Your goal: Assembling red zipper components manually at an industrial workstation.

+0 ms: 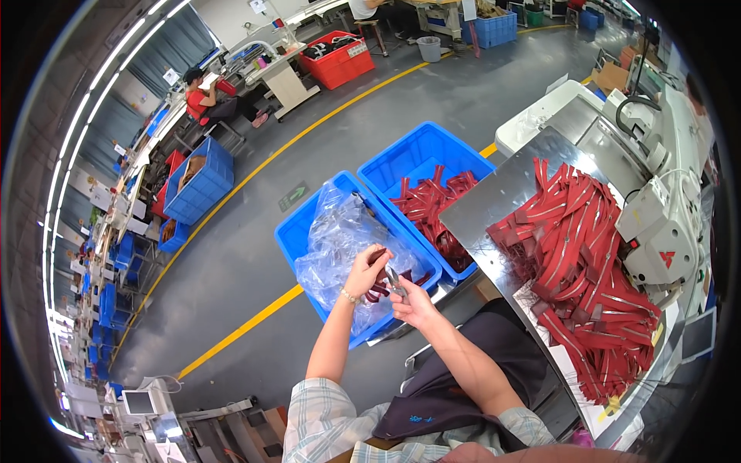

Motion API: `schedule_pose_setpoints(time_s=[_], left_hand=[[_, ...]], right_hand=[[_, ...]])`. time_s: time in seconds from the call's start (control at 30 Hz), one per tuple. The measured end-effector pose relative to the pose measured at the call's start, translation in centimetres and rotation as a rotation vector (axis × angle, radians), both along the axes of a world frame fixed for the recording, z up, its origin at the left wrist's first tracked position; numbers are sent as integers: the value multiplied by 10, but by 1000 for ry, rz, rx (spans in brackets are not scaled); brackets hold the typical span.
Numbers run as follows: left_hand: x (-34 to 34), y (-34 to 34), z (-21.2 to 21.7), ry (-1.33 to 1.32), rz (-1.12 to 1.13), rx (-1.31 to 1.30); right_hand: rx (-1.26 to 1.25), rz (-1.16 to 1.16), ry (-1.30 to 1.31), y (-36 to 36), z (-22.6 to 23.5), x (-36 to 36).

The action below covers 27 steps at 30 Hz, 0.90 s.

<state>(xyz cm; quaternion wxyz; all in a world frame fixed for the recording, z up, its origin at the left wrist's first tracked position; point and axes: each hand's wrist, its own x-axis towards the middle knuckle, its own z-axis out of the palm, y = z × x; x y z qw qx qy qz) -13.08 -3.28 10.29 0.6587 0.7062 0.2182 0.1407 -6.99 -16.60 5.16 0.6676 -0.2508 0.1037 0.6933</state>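
Observation:
My left hand [364,274] is closed, pinching a dark red strip, probably a zipper like those on the table; its end [377,292] hangs below the fingers. Just to the right, my right hand [414,304] grips small metal thread snips [395,281] with the blades pointing up toward the left hand. Whether the blades touch the strip is too small to tell. Both hands are over a blue bin [290,235] lined with a clear plastic bag [332,224]. Some dark red strips show in it near my hands.
A second blue bin [390,158] beside it holds red zippers [436,202]. At right, a metal-topped table [482,216] carries a large heap of red zippers [575,262] next to a white sewing machine [656,231]. A person [202,100] sits at a far-left workbench. A red bin [340,69] stands farther back.

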Motion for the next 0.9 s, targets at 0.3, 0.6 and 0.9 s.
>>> schedule_pose_setpoints(time_s=[0.3, 0.6, 0.9], left_hand=[[-25, -14, 0, -13, 7, -40], [-18, -31, -23, 26, 4, -115], [-7, -29, -63, -127, 12, 16]], right_hand=[[11, -103, -170, 2, 19, 16], [98, -93, -400, 0, 36, 23], [107, -69, -438, -6, 45, 18]])
